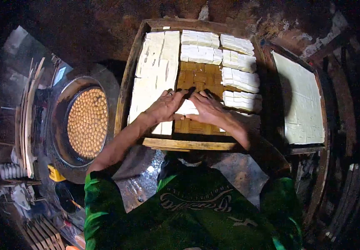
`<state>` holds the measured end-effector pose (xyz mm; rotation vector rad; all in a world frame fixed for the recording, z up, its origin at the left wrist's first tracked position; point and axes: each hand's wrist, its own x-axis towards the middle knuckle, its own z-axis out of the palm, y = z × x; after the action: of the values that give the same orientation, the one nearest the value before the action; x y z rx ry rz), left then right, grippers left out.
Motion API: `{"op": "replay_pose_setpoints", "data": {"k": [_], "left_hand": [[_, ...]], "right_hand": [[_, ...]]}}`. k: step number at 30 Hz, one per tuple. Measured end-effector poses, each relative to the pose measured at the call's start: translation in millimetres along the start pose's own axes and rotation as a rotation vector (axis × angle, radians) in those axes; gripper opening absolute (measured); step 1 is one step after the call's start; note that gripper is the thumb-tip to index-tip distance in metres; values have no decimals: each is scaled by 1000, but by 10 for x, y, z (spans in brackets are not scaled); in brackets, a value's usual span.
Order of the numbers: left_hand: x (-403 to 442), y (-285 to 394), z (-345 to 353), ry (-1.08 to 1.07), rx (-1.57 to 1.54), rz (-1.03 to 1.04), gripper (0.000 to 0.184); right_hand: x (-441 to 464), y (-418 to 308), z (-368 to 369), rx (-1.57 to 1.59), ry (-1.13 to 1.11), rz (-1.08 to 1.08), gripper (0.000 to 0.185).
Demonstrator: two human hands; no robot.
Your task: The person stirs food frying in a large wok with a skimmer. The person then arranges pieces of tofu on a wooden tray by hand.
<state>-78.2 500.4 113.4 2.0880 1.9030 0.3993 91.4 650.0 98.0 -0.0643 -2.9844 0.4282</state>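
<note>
Between my two hands is a short row of white tofu blocks [187, 108], over the woven bamboo base [188, 127] of a wooden tray [188, 144]. My left hand [163, 109] presses on its left end with curled fingers, and my right hand [208, 111] closes on its right end. Both hands cover much of the row; whether it touches the base is hard to tell. Left of it lies a long cut sheet of tofu [157, 62]. Further cut rows [240, 79] line the right side, and two more rows [200, 54] lie at the far middle.
A second wooden tray with an uncut-looking white slab [300, 100] stands at the right. On the left is a large round pan [59, 121] full of small golden pieces [87, 125]. Wooden slats [29, 121] lean beyond it, and a yellow object [56, 173] lies near its rim.
</note>
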Motion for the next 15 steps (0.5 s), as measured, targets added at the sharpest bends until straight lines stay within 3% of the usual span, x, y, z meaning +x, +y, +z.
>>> {"op": "replay_pose_setpoints", "data": {"k": [7,10,12,15], "left_hand": [[-19,21,19,115,-29,24,84],[30,64,35,110,12,66,82],[45,140,19,-35,291,50,79],[44,94,114,-33,380,71,75]], "right_hand": [[12,-45,-39,117,19,76,61],[-27,-102,-189,11,-15,42,67],[-90,-100,-342,56,-81,96,77],[-258,6,-492,82,-51,108,84]]}}
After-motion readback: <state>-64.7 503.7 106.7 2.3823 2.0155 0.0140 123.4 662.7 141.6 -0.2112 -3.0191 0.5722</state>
